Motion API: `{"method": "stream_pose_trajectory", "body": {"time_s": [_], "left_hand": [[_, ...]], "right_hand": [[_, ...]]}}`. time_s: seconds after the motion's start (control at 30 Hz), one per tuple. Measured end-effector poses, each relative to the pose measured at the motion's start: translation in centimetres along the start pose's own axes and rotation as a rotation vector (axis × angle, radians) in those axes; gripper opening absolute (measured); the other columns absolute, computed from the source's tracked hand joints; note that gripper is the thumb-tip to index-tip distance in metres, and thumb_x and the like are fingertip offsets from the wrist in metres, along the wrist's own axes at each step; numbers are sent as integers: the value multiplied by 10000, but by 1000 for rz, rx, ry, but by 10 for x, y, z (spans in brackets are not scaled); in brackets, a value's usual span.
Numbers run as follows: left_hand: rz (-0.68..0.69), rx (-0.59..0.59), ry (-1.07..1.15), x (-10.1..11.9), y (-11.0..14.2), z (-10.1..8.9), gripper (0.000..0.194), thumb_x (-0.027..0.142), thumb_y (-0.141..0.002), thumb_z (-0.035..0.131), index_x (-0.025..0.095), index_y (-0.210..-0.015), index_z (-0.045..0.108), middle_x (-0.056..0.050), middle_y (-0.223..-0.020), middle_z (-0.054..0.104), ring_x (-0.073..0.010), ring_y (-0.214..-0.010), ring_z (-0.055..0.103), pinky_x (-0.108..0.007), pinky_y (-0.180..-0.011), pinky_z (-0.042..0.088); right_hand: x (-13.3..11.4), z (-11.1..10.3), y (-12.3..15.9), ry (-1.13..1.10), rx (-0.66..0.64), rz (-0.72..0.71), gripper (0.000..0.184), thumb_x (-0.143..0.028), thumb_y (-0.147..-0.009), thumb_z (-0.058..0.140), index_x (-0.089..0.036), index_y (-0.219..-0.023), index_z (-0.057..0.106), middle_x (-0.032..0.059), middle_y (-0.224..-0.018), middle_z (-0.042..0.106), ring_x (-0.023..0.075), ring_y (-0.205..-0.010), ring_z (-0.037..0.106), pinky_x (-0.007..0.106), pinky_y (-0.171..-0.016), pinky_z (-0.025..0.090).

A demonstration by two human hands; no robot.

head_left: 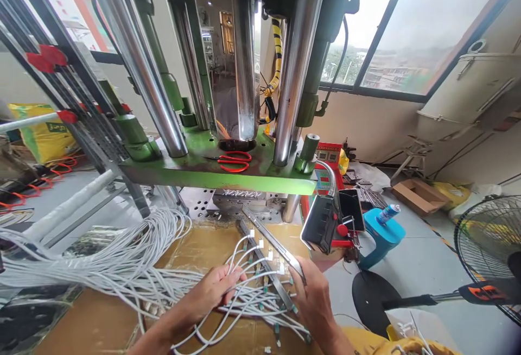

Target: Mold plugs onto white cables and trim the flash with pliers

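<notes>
My left hand point(222, 285) is closed around several thin white cables point(246, 261), pinched between thumb and fingers. Those cables end in white moulded connectors point(270, 256), lined up between two metal bars. My right hand point(312, 292) grips the near end of a long silvery metal bar point(272, 242), which slants away toward the press. Close to its left lies a darker metal bar point(280, 289), partly under the cables. More cables with greenish ends point(277, 330) lie below my hands on the brown cardboard point(199, 243).
A green press plate point(195, 177) with steel columns stands ahead, red-handled scissors point(235, 162) on it. Beneath is a metal mould point(240, 198). A large cable bundle point(154, 241) spreads left. At right are a control box point(319, 224), blue stool point(382, 233) and fan point(488, 257).
</notes>
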State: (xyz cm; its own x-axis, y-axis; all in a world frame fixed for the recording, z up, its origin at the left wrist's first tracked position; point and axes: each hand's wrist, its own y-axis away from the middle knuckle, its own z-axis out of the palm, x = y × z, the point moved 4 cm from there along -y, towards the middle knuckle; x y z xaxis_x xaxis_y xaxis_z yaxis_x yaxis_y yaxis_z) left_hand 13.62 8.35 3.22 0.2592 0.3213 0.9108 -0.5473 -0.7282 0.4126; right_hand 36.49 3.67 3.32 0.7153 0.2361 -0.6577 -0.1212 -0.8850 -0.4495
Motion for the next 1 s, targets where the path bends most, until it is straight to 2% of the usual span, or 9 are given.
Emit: {"method": "stream_pose_trajectory", "body": {"time_s": [0.1,0.2,0.37,0.43,0.5,0.57,0.7,0.8,1.0], "left_hand": [[74,-89,-83,-6,14,9,512,664,-876,459,177,-723,503,57,-527,377,-100,-512,282,-254,-531,214],[23,-120,53,-25,31,5,512,685,-837,514,175,-803,560,72,-496,332,-92,-468,248,-250,-482,160],[20,198,540,-48,41,-25,503,627,-727,709,170,-873,562,91,-528,316,-59,-469,159,-216,-458,86],[58,226,638,-46,38,-29,507,610,-694,750,167,-849,561,98,-509,308,-53,-457,137,-211,-449,82],[91,209,661,-40,34,-28,500,612,-701,743,163,-832,565,102,-491,296,-54,-451,126,-210,-445,86],[111,142,611,-32,33,-24,481,615,-738,708,162,-819,571,94,-487,317,-59,-451,155,-212,-452,113],[84,-201,298,-25,41,-2,474,617,-839,586,155,-735,568,36,-526,429,-86,-493,311,-237,-505,212],[65,-268,212,-30,48,6,510,664,-850,521,161,-782,566,10,-594,484,-107,-538,375,-244,-530,260],[60,-193,158,-46,43,10,571,678,-883,430,141,-738,558,-15,-614,511,-111,-530,439,-236,-513,310]], "right_hand": [[1,4,1,29,-40,31,234,-323,-973,437,-211,-1034,633,49,-910,694,170,-834,652,263,-745,495],[12,8,0,45,-87,90,257,-341,-978,421,-213,-1025,639,47,-917,697,171,-830,652,261,-738,495],[38,9,-6,191,-134,32,291,-389,-969,411,-218,-995,645,73,-911,685,221,-844,641,326,-730,500],[35,12,-10,293,-131,-26,303,-425,-945,440,-230,-994,666,89,-902,667,260,-849,620,375,-724,493],[17,21,-10,275,-147,-64,332,-477,-891,524,-238,-1065,674,98,-912,650,284,-862,599,409,-734,487],[-14,39,-6,61,-295,-41,464,-530,-817,620,-234,-1173,637,75,-878,629,252,-796,590,374,-696,492],[-77,85,4,-576,-667,243,518,-586,-783,634,-221,-1150,602,-3,-792,561,151,-641,542,271,-587,466],[-95,103,2,-778,-658,435,426,-565,-850,548,-204,-1075,582,-17,-777,542,121,-570,513,261,-554,440],[-102,97,-6,-631,-579,344,274,-427,-929,476,-179,-857,566,-19,-704,545,124,-653,508,253,-639,408]]}}
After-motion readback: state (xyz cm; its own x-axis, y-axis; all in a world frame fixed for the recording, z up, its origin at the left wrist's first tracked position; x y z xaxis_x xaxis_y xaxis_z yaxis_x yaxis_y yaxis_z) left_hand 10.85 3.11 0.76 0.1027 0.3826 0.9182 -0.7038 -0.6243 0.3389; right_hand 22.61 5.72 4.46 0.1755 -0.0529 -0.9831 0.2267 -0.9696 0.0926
